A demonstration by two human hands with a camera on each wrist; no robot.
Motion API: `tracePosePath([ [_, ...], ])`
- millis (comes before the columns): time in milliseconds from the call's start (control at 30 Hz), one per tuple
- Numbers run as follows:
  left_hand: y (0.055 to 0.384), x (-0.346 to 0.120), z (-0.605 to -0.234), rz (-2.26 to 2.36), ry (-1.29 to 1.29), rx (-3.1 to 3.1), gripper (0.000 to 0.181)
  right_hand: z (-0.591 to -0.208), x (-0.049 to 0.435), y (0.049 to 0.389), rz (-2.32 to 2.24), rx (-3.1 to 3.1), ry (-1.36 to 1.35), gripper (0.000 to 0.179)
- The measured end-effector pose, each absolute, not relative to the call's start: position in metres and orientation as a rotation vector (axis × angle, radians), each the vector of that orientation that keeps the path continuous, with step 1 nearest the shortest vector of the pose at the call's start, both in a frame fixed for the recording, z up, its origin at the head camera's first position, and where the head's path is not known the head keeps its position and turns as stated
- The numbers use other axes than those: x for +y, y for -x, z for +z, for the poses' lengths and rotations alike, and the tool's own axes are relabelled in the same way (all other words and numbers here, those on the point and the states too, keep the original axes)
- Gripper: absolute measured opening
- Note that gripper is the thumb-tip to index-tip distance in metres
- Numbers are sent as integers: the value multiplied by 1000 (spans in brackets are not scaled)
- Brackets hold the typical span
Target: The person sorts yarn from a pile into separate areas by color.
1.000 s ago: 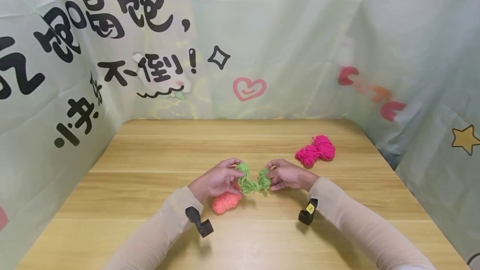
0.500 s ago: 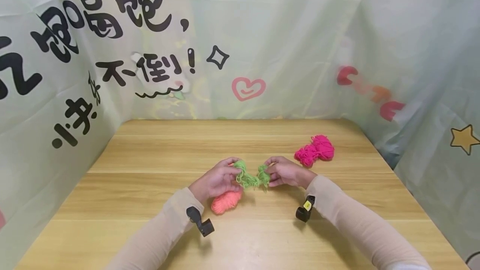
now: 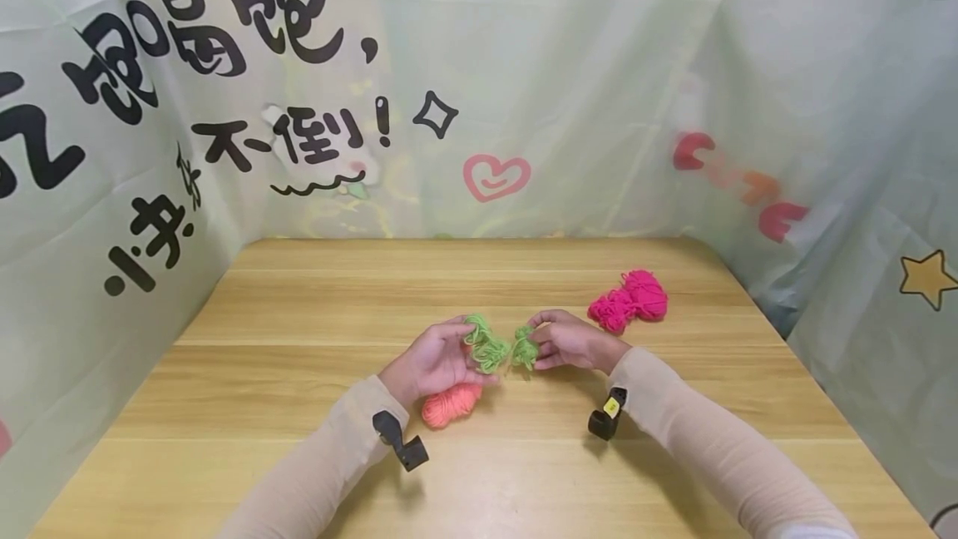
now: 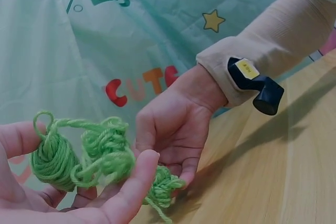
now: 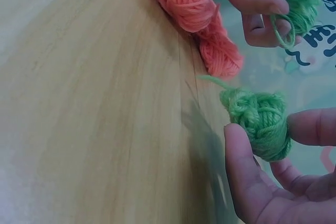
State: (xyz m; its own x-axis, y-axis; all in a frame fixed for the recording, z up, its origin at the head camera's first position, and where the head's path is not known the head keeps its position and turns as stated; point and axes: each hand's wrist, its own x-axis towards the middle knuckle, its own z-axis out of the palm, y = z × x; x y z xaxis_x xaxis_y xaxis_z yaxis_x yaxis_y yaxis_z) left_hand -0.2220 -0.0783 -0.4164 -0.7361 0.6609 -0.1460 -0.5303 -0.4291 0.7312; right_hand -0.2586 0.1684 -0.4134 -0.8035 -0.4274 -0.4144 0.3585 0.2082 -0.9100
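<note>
Over the table, my left hand [image 3: 434, 360] holds a loose bundle of green yarn [image 3: 488, 346]. The left wrist view shows this bundle as two looped clumps [image 4: 107, 153] joined by strands along the top. To its right, my right hand [image 3: 572, 343] pinches a smaller wound clump of green yarn [image 5: 257, 121] between thumb and fingers. A loose strand sticks out of that clump. Whether a strand links the two green parts, I cannot tell. Below my left hand, a coral yarn skein [image 3: 451, 406] lies on the table, its far end partly hidden by the hand.
A magenta yarn skein [image 3: 636, 302] lies on the wooden table [image 3: 337, 289] at the back right. Printed cloth [image 3: 584, 90] hangs behind the table and along both sides. Each wrist wears a black camera mount [image 3: 608, 414].
The green yarn sagged between both hands; now a narrow gap shows between its two parts. My left fingers have spread somewhat, and both hands have shifted slightly up. Both other skeins stay put.
</note>
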Motion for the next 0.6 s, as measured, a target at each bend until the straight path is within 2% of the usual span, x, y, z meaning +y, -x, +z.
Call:
tracePosePath([
  [333, 220, -77, -413, 2206, -143, 1123, 20, -417, 169, 266, -1667, 1901, 51, 36],
  [600, 220, -74, -411, 2226, -101, 1296, 37, -419, 169, 273, -1665, 1917, 43, 40],
])
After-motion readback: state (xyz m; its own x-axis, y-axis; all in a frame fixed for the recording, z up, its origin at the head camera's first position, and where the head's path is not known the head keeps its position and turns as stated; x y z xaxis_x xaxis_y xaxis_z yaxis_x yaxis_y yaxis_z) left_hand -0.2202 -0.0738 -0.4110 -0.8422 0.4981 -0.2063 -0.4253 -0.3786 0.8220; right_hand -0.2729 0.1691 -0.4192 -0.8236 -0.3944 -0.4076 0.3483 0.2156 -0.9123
